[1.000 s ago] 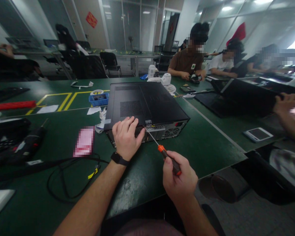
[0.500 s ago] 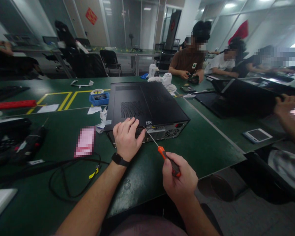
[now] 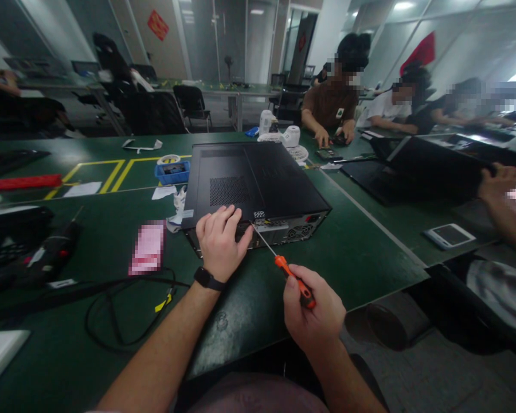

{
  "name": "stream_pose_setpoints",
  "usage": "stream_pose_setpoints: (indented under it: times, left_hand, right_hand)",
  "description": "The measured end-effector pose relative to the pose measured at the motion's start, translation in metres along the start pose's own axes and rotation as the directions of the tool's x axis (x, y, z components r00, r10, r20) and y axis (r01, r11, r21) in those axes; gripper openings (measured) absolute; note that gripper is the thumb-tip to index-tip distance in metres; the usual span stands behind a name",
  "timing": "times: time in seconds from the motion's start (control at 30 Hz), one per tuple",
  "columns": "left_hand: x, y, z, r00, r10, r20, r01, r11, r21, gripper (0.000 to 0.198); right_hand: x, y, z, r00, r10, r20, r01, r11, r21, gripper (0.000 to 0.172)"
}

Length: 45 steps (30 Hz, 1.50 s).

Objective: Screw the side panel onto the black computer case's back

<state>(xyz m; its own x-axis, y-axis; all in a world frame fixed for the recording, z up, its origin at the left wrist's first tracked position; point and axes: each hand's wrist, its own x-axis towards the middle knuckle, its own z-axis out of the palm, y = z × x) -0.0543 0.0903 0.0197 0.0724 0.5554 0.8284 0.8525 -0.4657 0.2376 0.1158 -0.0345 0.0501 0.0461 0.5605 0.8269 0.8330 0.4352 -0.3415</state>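
Observation:
A black computer case lies flat on the green table, its metal back panel with a fan grille facing me. My left hand rests on the near edge of the case, fingers spread over the top and thumb reaching down by the back panel. An orange and black screwdriver is gripped by the handle in my right hand. Its thin shaft slants up to the left, and the tip meets the back edge beside my left thumb. Whatever the tip touches is too small to make out.
Left of the case are a blue bin, crumpled paper, a black cable and a power drill. A small white fan stands behind it. Co-workers sit across and at the right, near a grey-white device.
The screwdriver handle has turned in my right hand, showing more orange, with its tip at the same spot. My left hand stays put. Across the table, a co-worker's hand has moved down to a small board.

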Motion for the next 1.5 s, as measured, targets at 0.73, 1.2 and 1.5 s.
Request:
stream_pose_setpoints:
  times: [0.73,1.2,1.5]
  left_hand:
    - [-0.0004,0.0001,-0.0002,0.999,-0.029,0.03,0.029,1.0,-0.002,0.037]
    - [-0.0002,-0.0003,0.0003,0.999,-0.031,0.024,0.031,1.0,0.001,0.037]
    - [-0.0001,-0.0004,0.0004,1.0,-0.022,0.014,0.022,1.0,-0.012,0.037]
  right_hand:
    - [0.001,-0.0018,-0.0019,0.998,0.036,0.044,-0.038,0.998,0.047,0.02]
    - [0.0008,-0.001,-0.0013,0.999,0.024,0.027,-0.024,0.999,0.035,0.018]
    - [-0.0024,-0.0005,-0.0014,0.999,0.031,0.027,-0.032,0.999,0.029,0.018]
